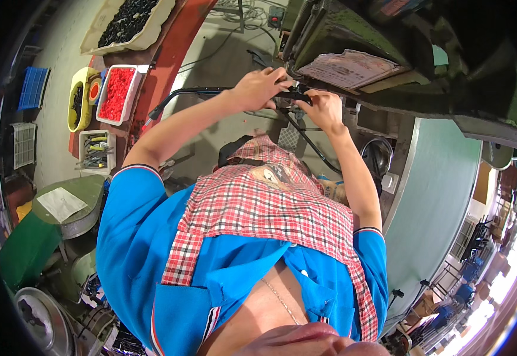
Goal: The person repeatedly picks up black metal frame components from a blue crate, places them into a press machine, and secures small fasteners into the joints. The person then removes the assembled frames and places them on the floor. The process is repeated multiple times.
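A long, thin black bent tube point(196, 91) runs from the left, under my left wrist, to the front of a dark green machine point(365, 44). My left hand point(262, 88) is closed around it near the machine's lower edge. Just to the right, my right hand point(324, 110) closes its thumb and fingers on the tube near the same spot. Another black length of tubing point(312, 144) slants down to the right from between my hands; whether it belongs to the same piece I cannot tell. The machine part right behind my fingers is mostly hidden.
Left, along a red-edged bench point(169, 59), stand a cream tray of black parts point(129, 44), a white bin of red parts point(116, 94), a yellow bin point(80, 121) and a small tool bin point(97, 148). Cables point(235, 32) lie on the floor. A pale green panel point(430, 196) stands right.
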Demonstrator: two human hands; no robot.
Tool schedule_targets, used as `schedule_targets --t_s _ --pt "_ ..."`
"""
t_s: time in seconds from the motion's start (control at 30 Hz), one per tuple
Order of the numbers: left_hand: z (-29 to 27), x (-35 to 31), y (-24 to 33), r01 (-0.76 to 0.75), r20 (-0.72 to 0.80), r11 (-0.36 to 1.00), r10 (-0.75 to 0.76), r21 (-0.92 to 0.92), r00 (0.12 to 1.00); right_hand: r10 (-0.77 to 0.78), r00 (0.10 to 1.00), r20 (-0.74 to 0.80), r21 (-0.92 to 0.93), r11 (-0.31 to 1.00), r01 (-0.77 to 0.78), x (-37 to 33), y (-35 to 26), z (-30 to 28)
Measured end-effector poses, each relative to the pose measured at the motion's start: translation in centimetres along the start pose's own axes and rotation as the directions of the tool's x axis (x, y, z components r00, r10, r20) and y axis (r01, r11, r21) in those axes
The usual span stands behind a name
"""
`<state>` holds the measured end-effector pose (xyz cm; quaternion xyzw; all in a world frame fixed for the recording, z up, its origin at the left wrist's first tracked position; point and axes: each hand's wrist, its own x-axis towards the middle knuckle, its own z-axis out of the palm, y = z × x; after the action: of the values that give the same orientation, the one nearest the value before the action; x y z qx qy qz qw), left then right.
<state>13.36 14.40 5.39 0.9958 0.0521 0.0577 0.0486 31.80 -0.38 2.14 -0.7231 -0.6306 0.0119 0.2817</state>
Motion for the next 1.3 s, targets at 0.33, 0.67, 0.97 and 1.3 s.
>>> schedule_targets --t_s 0.33,0.67,0.97,1.3 --pt "2.1 0.8 -0.1 -0.004 0.017 1.000 0.004 -0.012 1.000 0.036 0.999 0.041 -0.050 0.998 -0.034 -1.1 -0.7 -0.2" --pt "0.8 1.3 -1.8 -0.137 -0.038 0.987 0.134 -0.087 0.990 -0.312 0.950 -0.022 -0.168 0.938 0.304 0.5 -1.9 -2.4" --pt "-1.5 2.8 -2.5 -0.190 -0.028 0.950 0.189 -0.249 0.982 -0.102 0.944 0.313 0.005 0.994 0.106 2.1 -1.0 -3.4" --pt "-0.9 3.4 -4.4 -0.264 0.000 0.872 0.290 -0.413 0.957 -0.194 0.935 0.297 0.231 0.965 0.126 3.3 2.0 -1.9"
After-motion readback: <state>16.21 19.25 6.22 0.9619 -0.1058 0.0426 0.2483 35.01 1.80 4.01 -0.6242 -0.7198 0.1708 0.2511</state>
